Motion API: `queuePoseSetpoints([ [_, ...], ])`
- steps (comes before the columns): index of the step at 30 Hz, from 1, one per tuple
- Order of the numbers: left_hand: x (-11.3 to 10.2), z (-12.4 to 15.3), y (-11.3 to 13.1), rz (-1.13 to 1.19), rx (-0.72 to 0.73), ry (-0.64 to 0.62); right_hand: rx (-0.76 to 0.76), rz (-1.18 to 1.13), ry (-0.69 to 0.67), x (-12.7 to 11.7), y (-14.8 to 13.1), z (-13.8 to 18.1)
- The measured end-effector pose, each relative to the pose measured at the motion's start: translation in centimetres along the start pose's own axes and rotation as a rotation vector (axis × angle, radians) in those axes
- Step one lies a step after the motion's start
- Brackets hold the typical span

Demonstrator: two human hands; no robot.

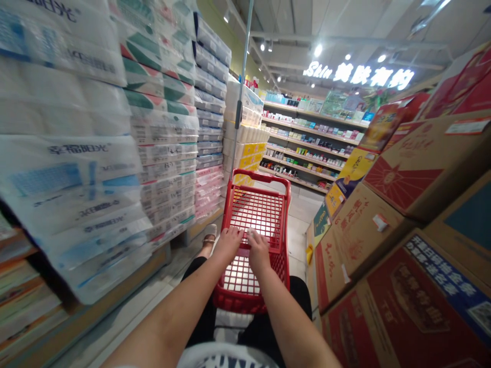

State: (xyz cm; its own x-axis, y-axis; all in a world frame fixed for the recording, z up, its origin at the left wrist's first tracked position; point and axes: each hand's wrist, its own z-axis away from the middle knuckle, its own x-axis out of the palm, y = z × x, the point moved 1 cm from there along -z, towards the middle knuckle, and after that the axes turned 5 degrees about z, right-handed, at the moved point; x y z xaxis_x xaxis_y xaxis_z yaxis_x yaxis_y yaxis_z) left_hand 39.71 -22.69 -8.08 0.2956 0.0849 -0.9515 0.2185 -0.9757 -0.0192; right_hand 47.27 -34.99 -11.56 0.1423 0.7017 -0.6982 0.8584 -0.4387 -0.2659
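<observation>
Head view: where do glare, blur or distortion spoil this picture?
Head view: ceiling spotlights and the lit sign glare white; head view, sides: wrapped paper packs and cartons look stretched, wide-angle; head view, left edge: slightly soft; head view, middle: left hand, right hand and red basket fairly clear.

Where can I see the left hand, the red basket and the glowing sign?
Left hand point(230, 239): head view, on the back of the hand.
Red basket point(241, 303): head view, on its wall nearest the person.
Glowing sign point(359, 75): head view, on a lit character near its middle.
</observation>
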Motion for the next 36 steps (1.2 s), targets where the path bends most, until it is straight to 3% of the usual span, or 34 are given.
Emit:
queuePoseSetpoints([
  [2, 0.2, -0.1, -0.1, -0.003, 0.003, -0.017, -0.097, -0.05, -0.034, 0.3, -0.3, -0.1],
  [7, 0.3, -0.3, -0.2, 0.008, 0.014, -0.033, 0.176, -0.033, 0.092, 0.2, 1.0, -0.2],
  [12, -0.1, -0.3, 0.1, 0.009, 0.012, -0.035, 0.034, -0.094, 0.026, -0.2, 1.4, 0.0],
  [16, -0.5, -0.2, 0.2, -0.008, 0.016, -0.046, 0.203, -0.048, 0.102, -0.7, 1.7, -0.1],
  [21, -0.6, -0.2, 0.2, -0.015, 0.009, -0.035, 0.029, -0.101, -0.005, -0.6, 1.4, 0.0],
  [26, -0.5, -0.2, 0.2, -0.003, 0.015, -0.033, 0.222, -0.056, 0.095, -0.9, 1.7, 0.1],
  [30, -0.4, -0.1, 0.2, 0.005, 0.001, -0.019, 0.086, -0.105, 0.005, -1.2, 1.5, 0.0],
  [34, -0.4, 0.0, 0.3, -0.003, 0.009, -0.009, 0.257, -0.061, 0.109, -1.7, 1.7, 0.0],
  [36, -0.5, 0.0, 0.3, -0.005, 0.015, -0.011, 0.257, -0.024, 0.104, -1.8, 1.7, 0.0],
])
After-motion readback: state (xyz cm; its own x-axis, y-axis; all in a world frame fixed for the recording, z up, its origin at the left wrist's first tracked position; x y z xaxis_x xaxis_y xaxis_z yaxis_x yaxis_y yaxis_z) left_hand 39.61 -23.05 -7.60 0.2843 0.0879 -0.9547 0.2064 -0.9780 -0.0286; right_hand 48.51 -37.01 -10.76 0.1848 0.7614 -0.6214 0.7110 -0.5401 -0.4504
